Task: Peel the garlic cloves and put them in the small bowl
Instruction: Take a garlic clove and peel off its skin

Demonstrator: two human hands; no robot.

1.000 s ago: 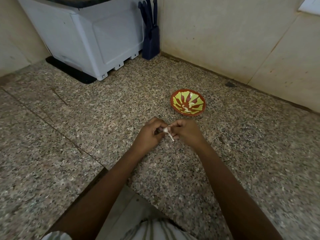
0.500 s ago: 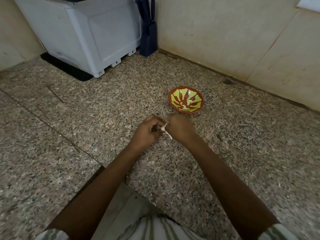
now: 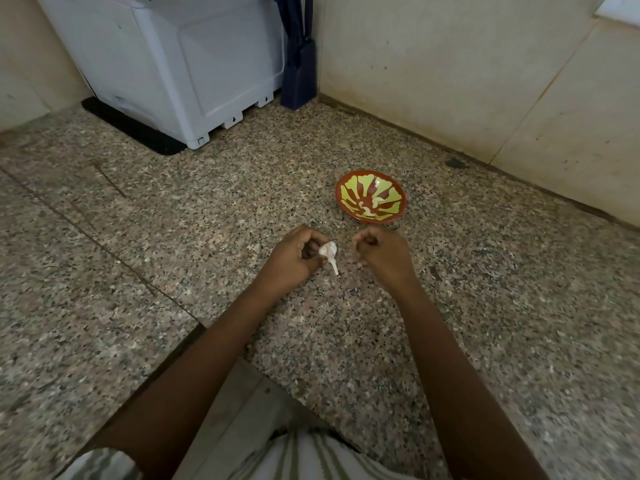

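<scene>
- Nearest you, the speckled worktop point(image 3: 346, 341) lay bare under your forearms, a fair place to let loose skin fall.
- Your left hand point(image 3: 294, 258) held the garlic point(image 3: 328, 251) above the worktop, fingers point(image 3: 308, 235) curled round its body with the pale stem pointing down and toward you. It looked only partly skinned, so I judge the peeling was unfinished.
- Your right hand point(image 3: 382, 254) hung just beside the garlic but clear of it, its fingers point(image 3: 363, 237) curled in with thumb to fingertips. I cannot tell whether they pinched a scrap of skin.
- To do this step well, you would have needed to hold firmly with the left and catch the papery edge near the stem with the right. Pulling along the clove should keep the skin from tearing short.
- Beyond your hands sat the small bowl point(image 3: 403, 199), near them, with a few peeled cloves point(image 3: 375, 202) already inside. That made for a short carry.
- Farthest off stood a white appliance point(image 3: 194, 64) and a knife block point(image 3: 298, 74).
</scene>
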